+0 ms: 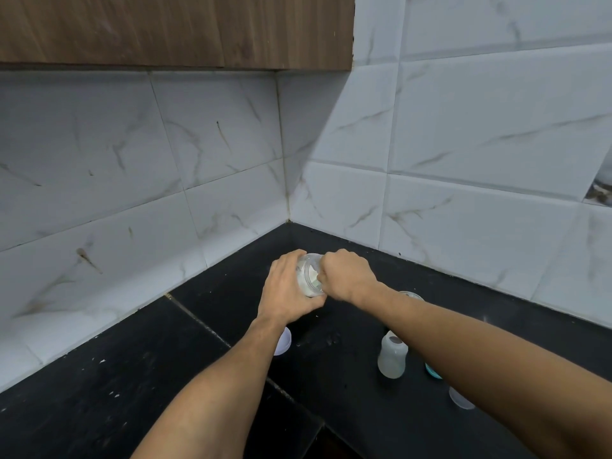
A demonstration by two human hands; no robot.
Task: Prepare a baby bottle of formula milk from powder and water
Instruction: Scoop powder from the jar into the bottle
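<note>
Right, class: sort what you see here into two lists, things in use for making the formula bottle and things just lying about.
In use: powder jar, gripped by the left hand; right hand, curled at the jar's mouth; open baby bottle standing on the counter.
Lying about: round lid, partly hidden by the left forearm; clear cap; teal item, mostly hidden behind the right forearm.

Walls: white tiles (480, 144) with grey-brown veining are joined at a corner (286, 193).
Cabinet: a brown wood-grain cabinet (165, 28) is mounted at upper left.
Counter: the black counter (116, 392) is flecked with white and divided by pale seams.
Light: the right wall is brightly lit; the left wall is shaded.
Damage: a broken tile patch (601, 190) is seen at far right.
</note>
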